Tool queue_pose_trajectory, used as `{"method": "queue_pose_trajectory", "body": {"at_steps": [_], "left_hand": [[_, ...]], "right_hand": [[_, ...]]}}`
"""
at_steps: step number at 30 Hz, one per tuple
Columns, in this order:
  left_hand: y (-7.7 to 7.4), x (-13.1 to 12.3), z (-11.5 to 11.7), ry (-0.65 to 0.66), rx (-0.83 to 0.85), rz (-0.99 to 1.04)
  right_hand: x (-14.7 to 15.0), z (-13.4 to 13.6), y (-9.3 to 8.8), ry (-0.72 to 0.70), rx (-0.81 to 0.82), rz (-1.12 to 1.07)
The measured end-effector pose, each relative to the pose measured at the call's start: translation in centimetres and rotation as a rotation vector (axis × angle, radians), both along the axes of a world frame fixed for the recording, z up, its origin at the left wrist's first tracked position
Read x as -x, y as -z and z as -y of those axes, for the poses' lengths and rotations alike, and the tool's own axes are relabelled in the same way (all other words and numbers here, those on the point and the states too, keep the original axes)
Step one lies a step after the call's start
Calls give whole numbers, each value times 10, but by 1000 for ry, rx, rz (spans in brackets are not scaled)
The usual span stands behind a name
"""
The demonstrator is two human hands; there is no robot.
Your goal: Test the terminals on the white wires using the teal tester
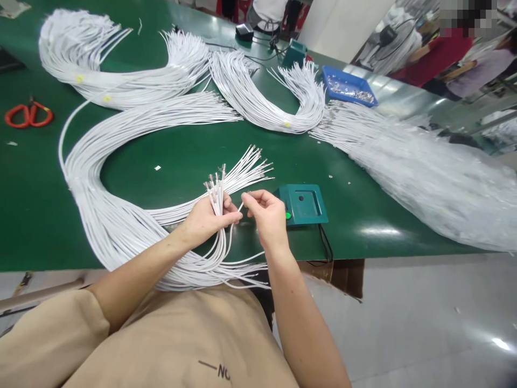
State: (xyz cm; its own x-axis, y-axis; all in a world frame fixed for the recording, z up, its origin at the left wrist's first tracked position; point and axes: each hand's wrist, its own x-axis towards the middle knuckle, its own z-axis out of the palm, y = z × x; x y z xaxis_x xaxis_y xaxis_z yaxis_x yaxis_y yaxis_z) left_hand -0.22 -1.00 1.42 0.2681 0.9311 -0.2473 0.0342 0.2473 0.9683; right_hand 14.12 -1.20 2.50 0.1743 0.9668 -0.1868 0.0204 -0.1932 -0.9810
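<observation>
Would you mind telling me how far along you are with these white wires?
Looks early. Done, apparently: a fan of metal-tipped ends lies spread by the green box. In hand: the left hand grips a bunch of white wires while the right hand pinches a single wire. Left: the tied bundles behind and the loose heap at the right lie untouched.

Bare table (32,215) left, wire bundles (121,129) ahead, teal box (304,203) right

On the table (36,215) before me, wires (218,189) stand in my left hand (208,220); a box (304,203) lies just beside my right hand (267,214), scissors (28,115) far left, a tray (349,86), perhaps of terminals, behind.
</observation>
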Motion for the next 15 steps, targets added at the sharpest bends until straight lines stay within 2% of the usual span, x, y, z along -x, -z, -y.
{"method": "queue_pose_trajectory", "body": {"at_steps": [4, 6, 11, 15], "left_hand": [[3, -4, -1, 0, -6, 23], [4, -5, -3, -20, -14, 32], [3, -6, -5, -60, -23, 72], [3, -5, -3, -23, -18, 129]], "right_hand": [[1, 1, 2, -26, -23, -50], [1, 2, 6, -53, -16, -146], [6, 4, 15, -80, 143, -546], [6, 1, 11, -99, 186, -616]]}}
